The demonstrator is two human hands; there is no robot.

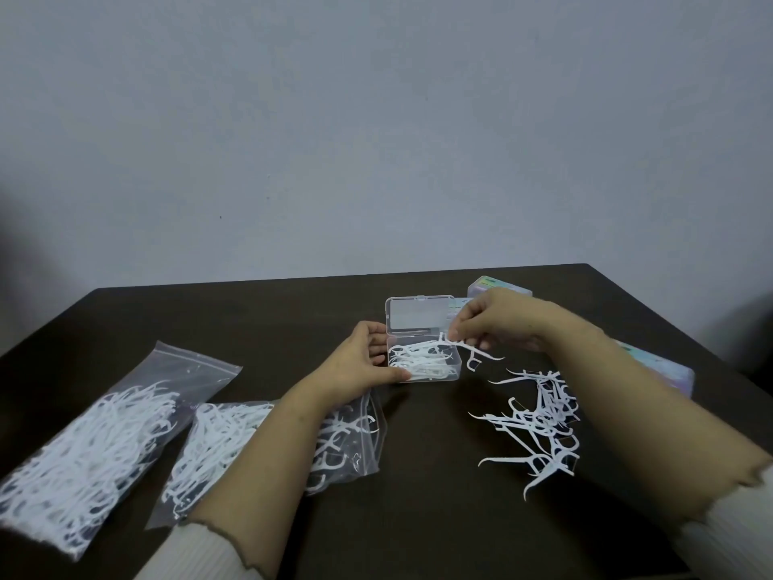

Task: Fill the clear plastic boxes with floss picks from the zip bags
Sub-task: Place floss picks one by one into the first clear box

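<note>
Just right of box (pixel 424 364), right grip (pixel 497 318) pinches picks (pixel 472 349).

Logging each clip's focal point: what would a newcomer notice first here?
The open clear box at table centre, partly filled with white picks, steadied by the left hand. The right hand holds a few picks over its right edge. Next, the loose pile on the right and two zip bags of picks on the left.

One head-worn view looked forward and down from close above the table (pixel 251 311), facing the wall (pixel 376 119), with both forearms reaching in from the bottom edge.
</note>
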